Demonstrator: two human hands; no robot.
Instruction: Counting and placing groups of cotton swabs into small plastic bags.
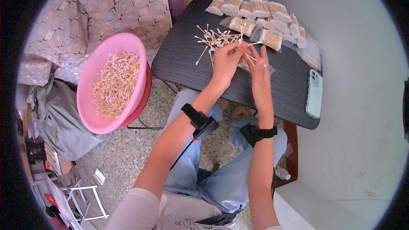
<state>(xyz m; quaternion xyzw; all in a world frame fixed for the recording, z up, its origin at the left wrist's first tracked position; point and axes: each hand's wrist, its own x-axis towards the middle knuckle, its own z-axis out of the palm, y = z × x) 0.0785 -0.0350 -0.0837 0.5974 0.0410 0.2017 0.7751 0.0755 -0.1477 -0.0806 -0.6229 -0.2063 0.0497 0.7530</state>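
My left hand (225, 63) is closed in a pinch over the dark table (183, 61). Between its thumb and fingertips stand a few cotton swabs (241, 35), white tips upward. Close beside it, my right hand (261, 76) has its fingers fairly straight, with cotton swabs (251, 57) held among them. The fingers partly hide how many swabs each hand has. A loose heap of cotton swabs (213, 40) lies just beyond my left hand. Partly under my hands is a clear plastic bag (271, 69).
Filled bags of cotton swabs (257, 9) line the table's far right. Near them lie clear bags (312, 54), and a pale phone (314, 93) rests at the right edge by the wall. Left of the table, a pink basin (87, 117) full of swabs sits on a red stool (145, 106).
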